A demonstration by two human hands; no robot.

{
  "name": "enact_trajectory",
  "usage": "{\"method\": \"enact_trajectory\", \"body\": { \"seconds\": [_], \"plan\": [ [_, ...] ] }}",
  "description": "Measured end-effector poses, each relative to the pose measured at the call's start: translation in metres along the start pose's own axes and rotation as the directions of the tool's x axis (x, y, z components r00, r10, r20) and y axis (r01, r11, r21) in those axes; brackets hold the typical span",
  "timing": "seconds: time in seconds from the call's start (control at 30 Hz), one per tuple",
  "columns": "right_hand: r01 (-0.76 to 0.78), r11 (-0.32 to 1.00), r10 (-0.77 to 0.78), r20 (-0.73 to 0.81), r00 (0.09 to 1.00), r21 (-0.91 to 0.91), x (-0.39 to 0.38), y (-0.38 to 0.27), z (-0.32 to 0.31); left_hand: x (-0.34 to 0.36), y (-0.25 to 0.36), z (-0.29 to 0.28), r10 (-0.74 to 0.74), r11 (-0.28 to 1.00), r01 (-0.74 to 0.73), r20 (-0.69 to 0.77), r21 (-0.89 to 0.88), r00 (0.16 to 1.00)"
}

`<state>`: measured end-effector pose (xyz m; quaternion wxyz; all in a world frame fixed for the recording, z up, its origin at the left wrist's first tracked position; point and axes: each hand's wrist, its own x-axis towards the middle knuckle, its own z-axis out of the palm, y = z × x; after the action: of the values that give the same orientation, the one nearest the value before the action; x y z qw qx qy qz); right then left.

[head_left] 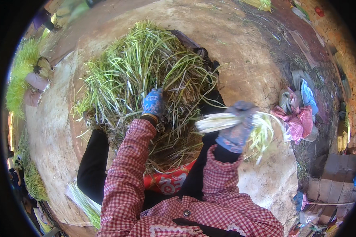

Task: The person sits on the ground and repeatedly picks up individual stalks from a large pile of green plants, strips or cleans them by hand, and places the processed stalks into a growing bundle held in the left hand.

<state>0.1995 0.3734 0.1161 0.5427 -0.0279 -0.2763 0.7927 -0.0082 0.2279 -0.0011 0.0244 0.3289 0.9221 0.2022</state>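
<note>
My left hand (153,102), in a blue patterned glove, is closed at the near side of a big heap of long green leafy stalks (134,59); its fingertips are buried among the blades. On the right, clear of the heap, my right hand (237,132) wears a similar, dirtier glove and is blurred by motion. It grips a bunch of long white-stemmed greens (215,122), white stems pointing left and green leaves drooping to the right. The heap lies between my outspread legs, with tangled dry, brownish blades at its near side.
Below the heap is a red printed sack (166,179). A bundle of pale stalks (83,203) lies by my left leg on the tan ground sheet (249,59). Crumpled cloths (298,114) and cardboard (336,173) are at right. More greens (21,79) and a person's sleeve (37,83) are at left.
</note>
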Motion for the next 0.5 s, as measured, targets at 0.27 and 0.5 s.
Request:
{"method": "enact_trajectory", "body": {
  "seconds": [0.27, 0.5],
  "plan": [
    [-0.264, 0.947, 0.302, -0.229, 0.925, 0.182, -0.010, 0.025, -0.005, -0.050, -0.051, -0.052, -0.206, 0.791, -0.063, -0.361, -0.609, 0.910],
    [-0.366, 0.923, 0.381, -0.150, 0.912, 0.118, -0.025, 0.058, 0.000, -0.089, -0.034, -0.122, -0.479, 0.392, -0.187, -0.374, -0.901, 0.795]
  ]
}}
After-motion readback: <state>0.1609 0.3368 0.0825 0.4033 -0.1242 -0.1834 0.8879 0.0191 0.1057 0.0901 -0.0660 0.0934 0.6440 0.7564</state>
